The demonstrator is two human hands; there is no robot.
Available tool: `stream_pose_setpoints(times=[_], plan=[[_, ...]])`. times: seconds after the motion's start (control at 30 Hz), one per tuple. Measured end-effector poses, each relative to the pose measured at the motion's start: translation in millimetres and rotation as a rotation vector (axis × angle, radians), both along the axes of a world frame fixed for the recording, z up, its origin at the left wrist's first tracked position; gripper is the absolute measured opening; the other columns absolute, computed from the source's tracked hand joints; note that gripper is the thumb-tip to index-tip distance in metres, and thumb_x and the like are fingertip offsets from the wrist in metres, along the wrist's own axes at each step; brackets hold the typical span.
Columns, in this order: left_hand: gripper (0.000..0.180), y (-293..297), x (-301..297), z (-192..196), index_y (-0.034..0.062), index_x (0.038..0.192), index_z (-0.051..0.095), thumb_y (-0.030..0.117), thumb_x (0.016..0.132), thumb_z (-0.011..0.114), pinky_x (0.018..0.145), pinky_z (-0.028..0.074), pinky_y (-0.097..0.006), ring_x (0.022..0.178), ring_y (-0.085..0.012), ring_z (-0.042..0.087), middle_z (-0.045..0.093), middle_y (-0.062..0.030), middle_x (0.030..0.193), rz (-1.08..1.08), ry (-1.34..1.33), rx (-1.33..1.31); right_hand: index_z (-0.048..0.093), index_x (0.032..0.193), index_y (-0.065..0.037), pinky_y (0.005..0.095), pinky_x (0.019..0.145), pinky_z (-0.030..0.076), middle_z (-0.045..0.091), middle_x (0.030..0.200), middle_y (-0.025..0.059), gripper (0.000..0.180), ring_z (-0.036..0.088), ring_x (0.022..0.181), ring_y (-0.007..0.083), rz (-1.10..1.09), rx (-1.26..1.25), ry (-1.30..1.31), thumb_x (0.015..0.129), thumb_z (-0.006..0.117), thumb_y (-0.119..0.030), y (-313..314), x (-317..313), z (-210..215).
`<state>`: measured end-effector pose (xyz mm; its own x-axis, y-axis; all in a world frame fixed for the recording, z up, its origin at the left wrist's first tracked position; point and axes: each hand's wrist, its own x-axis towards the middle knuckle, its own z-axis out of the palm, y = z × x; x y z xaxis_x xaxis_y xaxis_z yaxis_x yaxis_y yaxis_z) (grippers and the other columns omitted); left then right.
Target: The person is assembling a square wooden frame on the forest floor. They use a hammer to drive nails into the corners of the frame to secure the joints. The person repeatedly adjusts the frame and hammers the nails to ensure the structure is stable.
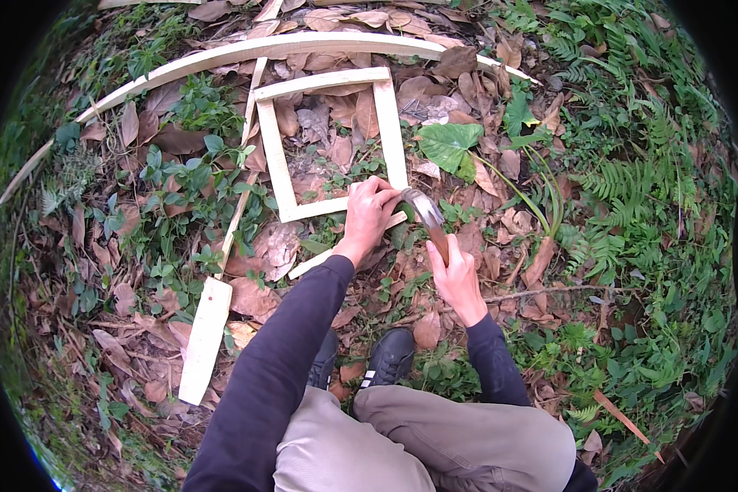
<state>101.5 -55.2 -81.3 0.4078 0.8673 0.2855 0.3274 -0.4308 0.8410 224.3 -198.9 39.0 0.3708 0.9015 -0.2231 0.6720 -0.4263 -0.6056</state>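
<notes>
A square frame [285,184] of pale wooden strips lies on the leaf litter in front of me. My left hand [369,215] is at its near right corner, fingers pinched together; what they hold, if anything, is hidden. In my right hand [457,283] is a claw hammer [426,212], gripped by its brown handle. The metal head is right beside my left fingertips, over the corner. A loose pale wooden strip [312,264] passes beneath my left hand, just nearer to me than the frame.
A long wooden strip [303,43] lies beyond the frame, bowed by the lens. A thin strip [236,220] and a short flat board [206,340] are on the left. Broad-leaved plants [451,146] and ferns [631,197] grow at right. My shoes [388,358] are close by.
</notes>
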Motion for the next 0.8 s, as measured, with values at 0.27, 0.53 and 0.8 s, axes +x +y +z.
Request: stream_pose_setpoints(times=[0.27,0.53,0.8], plan=[[0.006,-2.9,2.7,-0.5,0.0103,0.08,0.077,0.013,0.078,0.081,0.082,0.042,-0.036,0.085,-0.0216,0.059,0.065,0.0004,0.087,0.065,-0.021,0.0,0.052,0.114,0.002,0.0517,0.059,0.051,0.066,0.076,0.0258,0.022,0.068,0.072,0.0474,0.089,0.237,-0.145,0.101,0.062,-0.013,1.0,4.1,4.5],[0.008,-6.5,1.4,-1.1,0.0123,0.083,0.079,0.015,0.076,0.083,0.081,0.044,-0.037,0.084,-0.0226,0.059,0.066,0.0006,0.085,0.074,0.013,-0.025,0.053,0.113,0.003,0.0463,0.055,0.051,0.066,0.073,0.0239,0.023,0.069,0.067,0.0429,0.035,0.127,-0.013,0.102,0.059,-0.015,11.7,4.6,19.1],[0.007,-1.2,2.2,-2.8,0.0099,0.078,0.076,0.013,0.077,0.082,0.08,0.044,-0.037,0.083,-0.0222,0.06,0.065,-0.0003,0.083,0.074,0.025,0.041,0.054,0.107,0.007,0.0467,0.053,0.049,0.062,0.064,0.0254,0.029,0.068,0.063,0.0423,0.095,-0.005,-0.09,0.101,0.063,-0.02,10.4,8.5,-13.5]])
